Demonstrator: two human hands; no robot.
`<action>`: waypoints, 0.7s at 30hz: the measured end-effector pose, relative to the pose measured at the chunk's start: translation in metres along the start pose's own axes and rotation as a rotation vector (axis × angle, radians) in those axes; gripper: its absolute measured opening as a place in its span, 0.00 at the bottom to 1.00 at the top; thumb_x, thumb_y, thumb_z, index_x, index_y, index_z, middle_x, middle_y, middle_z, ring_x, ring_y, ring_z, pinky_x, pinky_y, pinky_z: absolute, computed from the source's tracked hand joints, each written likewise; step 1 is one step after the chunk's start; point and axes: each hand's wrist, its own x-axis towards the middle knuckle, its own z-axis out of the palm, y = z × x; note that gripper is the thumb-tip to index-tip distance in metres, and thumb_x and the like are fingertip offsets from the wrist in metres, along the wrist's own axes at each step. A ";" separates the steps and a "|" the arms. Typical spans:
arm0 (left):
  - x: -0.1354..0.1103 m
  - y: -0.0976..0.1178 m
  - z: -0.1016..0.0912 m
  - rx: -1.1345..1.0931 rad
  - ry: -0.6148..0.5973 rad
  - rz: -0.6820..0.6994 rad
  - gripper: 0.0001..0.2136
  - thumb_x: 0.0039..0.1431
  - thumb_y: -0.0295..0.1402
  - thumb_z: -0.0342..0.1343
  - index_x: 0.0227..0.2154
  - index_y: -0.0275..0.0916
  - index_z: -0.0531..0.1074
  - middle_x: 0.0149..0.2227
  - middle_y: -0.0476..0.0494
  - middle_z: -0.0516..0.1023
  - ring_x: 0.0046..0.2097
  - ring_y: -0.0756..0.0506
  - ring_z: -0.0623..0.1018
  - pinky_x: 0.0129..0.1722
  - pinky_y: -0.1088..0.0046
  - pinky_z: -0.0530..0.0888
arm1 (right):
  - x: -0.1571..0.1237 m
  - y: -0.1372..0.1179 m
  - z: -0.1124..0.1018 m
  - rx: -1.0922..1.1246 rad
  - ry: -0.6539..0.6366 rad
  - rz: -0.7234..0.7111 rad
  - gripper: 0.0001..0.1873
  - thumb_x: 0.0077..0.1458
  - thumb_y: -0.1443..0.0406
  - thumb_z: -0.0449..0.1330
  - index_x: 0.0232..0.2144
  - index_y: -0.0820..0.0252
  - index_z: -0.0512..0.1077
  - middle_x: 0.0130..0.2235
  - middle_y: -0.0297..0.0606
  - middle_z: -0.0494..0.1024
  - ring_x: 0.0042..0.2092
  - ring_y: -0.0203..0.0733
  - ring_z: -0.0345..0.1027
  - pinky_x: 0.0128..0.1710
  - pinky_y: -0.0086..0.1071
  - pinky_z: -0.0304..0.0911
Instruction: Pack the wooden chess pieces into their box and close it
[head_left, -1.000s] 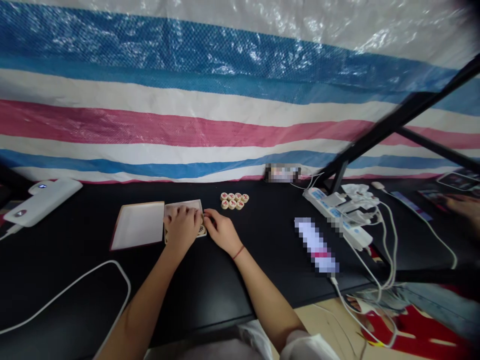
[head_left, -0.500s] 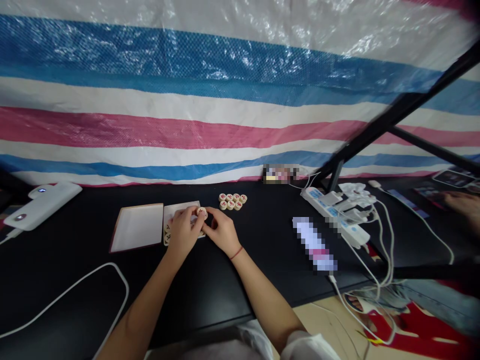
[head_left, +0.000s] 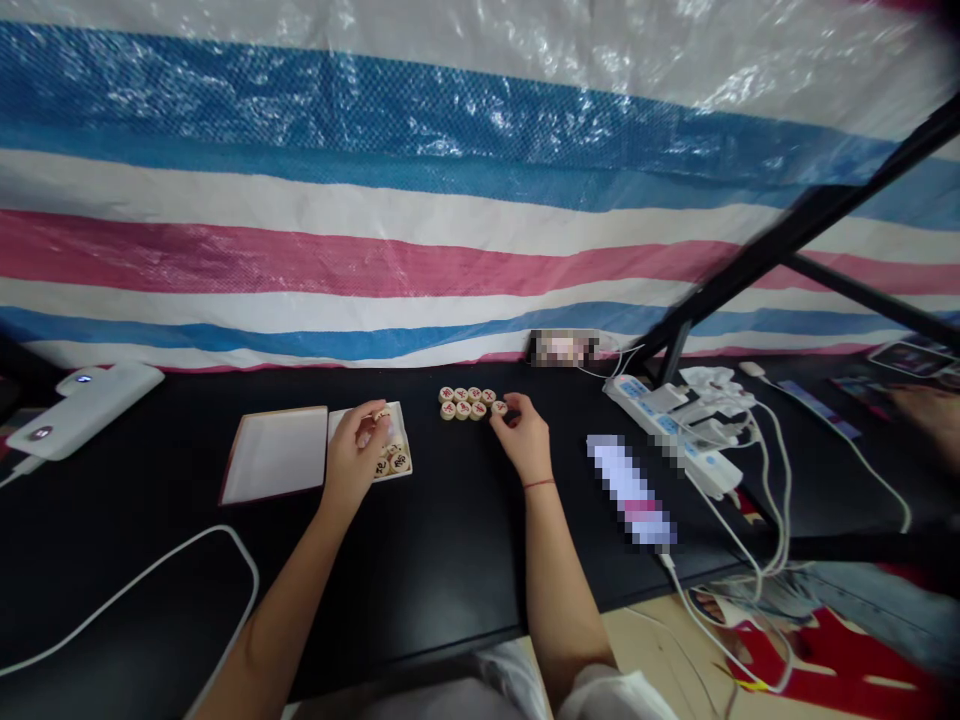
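My left hand [head_left: 356, 445] hangs over a shallow white-lined box [head_left: 394, 440], with a round wooden xiangqi piece [head_left: 382, 414] pinched in its fingertips. More pieces with dark and red characters [head_left: 390, 462] lie in the box below it. To the right, a tight cluster of several xiangqi pieces [head_left: 465, 404] sits on the black table [head_left: 450, 560]. My right hand [head_left: 523, 428] rests at the cluster's right end, its fingers on a single piece [head_left: 499, 407]. A matching white-lined tray [head_left: 275, 455] lies left of the box.
A white power bank [head_left: 86, 410] lies far left. On the right are a power strip [head_left: 664, 425] with plugs and white cables, and a pixelated object [head_left: 630, 490]. Another person's hand [head_left: 926, 415] shows at the right edge. A striped tarp [head_left: 375, 260] hangs behind the table.
My right hand has moved away from the box, rightward to the cluster, which now has a piece at its right end. My left hand has lifted a piece above the box.
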 end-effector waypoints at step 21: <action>-0.013 -0.001 0.010 0.547 -0.175 0.490 0.08 0.56 0.28 0.54 0.39 0.43 0.72 0.36 0.45 0.78 0.39 0.44 0.77 0.45 0.67 0.73 | -0.050 -0.075 0.022 0.418 -0.398 -0.358 0.10 0.53 0.60 0.61 0.37 0.57 0.74 0.33 0.34 0.79 0.32 0.36 0.69 0.34 0.29 0.65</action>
